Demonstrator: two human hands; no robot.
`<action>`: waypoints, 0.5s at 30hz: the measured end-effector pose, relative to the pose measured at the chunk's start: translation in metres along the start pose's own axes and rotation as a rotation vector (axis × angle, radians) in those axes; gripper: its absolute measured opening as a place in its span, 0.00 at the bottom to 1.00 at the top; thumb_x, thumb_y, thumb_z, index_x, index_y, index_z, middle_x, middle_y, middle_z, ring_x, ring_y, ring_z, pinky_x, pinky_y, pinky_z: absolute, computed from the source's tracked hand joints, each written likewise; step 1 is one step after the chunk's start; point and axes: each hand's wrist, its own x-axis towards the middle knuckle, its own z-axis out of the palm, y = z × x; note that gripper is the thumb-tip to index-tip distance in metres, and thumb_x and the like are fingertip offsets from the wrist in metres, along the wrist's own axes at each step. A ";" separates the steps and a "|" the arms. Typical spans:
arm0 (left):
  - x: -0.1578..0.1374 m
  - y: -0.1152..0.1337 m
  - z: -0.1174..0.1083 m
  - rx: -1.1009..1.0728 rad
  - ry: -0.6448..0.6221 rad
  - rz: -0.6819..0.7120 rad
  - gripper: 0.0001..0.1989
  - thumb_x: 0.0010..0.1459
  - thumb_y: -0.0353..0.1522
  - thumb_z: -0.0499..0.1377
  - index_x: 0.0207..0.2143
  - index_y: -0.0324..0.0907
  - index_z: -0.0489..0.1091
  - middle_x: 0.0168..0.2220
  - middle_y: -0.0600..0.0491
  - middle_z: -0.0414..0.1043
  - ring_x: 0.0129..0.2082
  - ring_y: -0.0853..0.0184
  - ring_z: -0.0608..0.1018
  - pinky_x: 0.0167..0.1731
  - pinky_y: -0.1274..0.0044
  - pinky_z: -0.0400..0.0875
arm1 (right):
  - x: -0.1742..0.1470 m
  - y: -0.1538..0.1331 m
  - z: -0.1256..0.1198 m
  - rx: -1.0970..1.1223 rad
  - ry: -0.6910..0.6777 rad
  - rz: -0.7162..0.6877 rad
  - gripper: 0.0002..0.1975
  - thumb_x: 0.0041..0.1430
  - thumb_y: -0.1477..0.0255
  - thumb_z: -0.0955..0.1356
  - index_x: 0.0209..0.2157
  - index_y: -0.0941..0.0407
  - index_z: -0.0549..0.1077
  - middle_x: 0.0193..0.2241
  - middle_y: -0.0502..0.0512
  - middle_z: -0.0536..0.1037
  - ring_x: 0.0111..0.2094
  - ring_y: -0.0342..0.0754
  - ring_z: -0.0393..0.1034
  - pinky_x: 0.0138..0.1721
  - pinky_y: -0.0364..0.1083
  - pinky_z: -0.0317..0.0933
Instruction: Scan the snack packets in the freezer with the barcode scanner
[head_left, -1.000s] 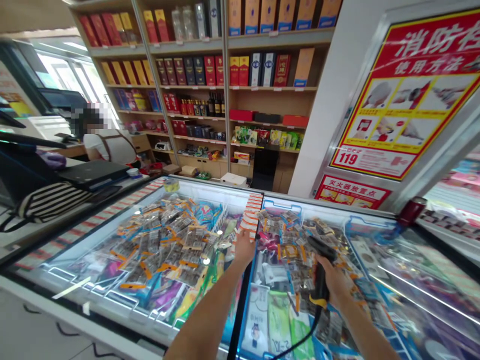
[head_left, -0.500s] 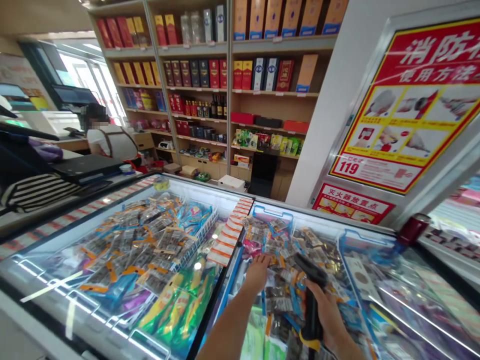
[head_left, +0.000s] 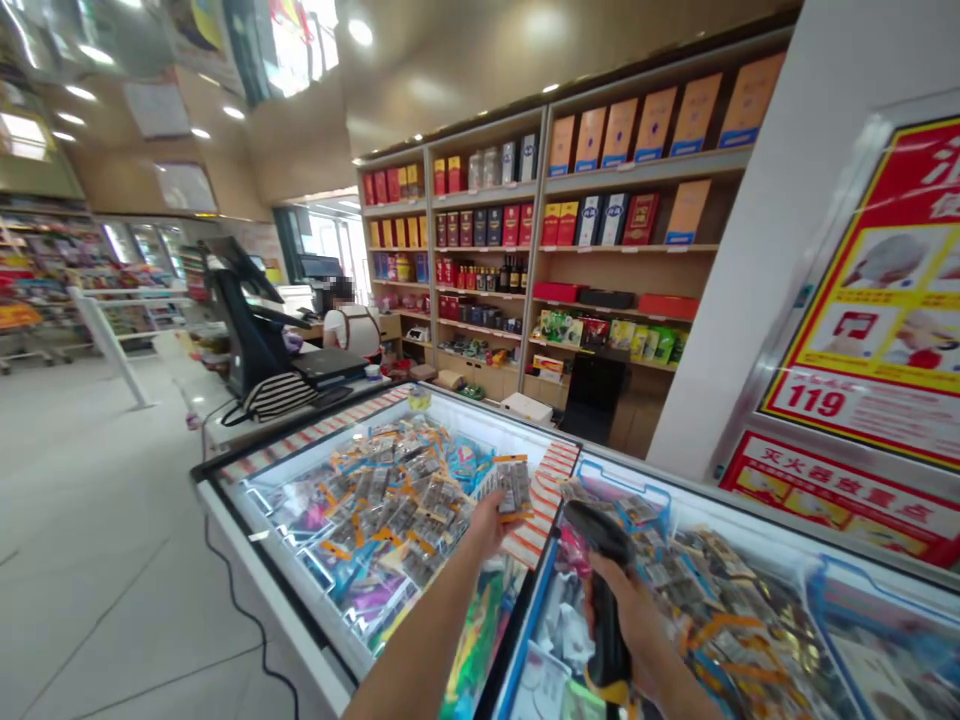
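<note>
left grip [head_left: 490, 525] pinches a small packet [head_left: 514, 484] standing at its fingertips; half a second ago i had it down at the pile [head_left: 667, 575] on its right. right grip [head_left: 624, 612] stays wrapped around the scanner [head_left: 598, 528], so both are loaded.

A narrow gap is left above the orange-striped label strip [head_left: 547, 505], between the orange-edged packet [head_left: 514, 485] in the left hand [head_left: 489, 522] and the barcode scanner [head_left: 600, 532]. Low passage rightward is blocked by the scanner and the right hand [head_left: 631, 612]; open air is left above the heaped packets [head_left: 379, 490] on the left.
</note>
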 end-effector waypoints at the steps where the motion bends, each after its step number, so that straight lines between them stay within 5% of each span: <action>1: -0.003 0.009 -0.006 -0.008 0.000 0.004 0.10 0.53 0.31 0.48 0.36 0.35 0.62 0.27 0.49 0.71 0.22 0.68 0.74 0.22 0.77 0.69 | -0.003 -0.002 0.010 -0.013 -0.021 -0.013 0.17 0.46 0.60 0.64 0.15 0.59 0.64 0.07 0.48 0.65 0.08 0.39 0.57 0.11 0.39 0.52; 8: -0.013 0.048 -0.045 0.184 0.012 0.091 0.08 0.50 0.31 0.52 0.35 0.39 0.60 0.25 0.54 0.69 0.22 0.70 0.74 0.21 0.79 0.67 | -0.011 -0.012 0.061 -0.028 -0.094 -0.116 0.18 0.47 0.61 0.64 0.15 0.59 0.64 0.07 0.48 0.65 0.09 0.38 0.56 0.12 0.39 0.53; 15: -0.010 0.076 -0.073 0.639 0.008 0.047 0.17 0.38 0.28 0.62 0.34 0.38 0.63 0.18 0.60 0.63 0.18 0.74 0.68 0.22 0.81 0.63 | -0.009 -0.012 0.077 -0.001 -0.014 -0.113 0.16 0.44 0.61 0.65 0.16 0.59 0.65 0.09 0.47 0.66 0.09 0.39 0.56 0.11 0.39 0.53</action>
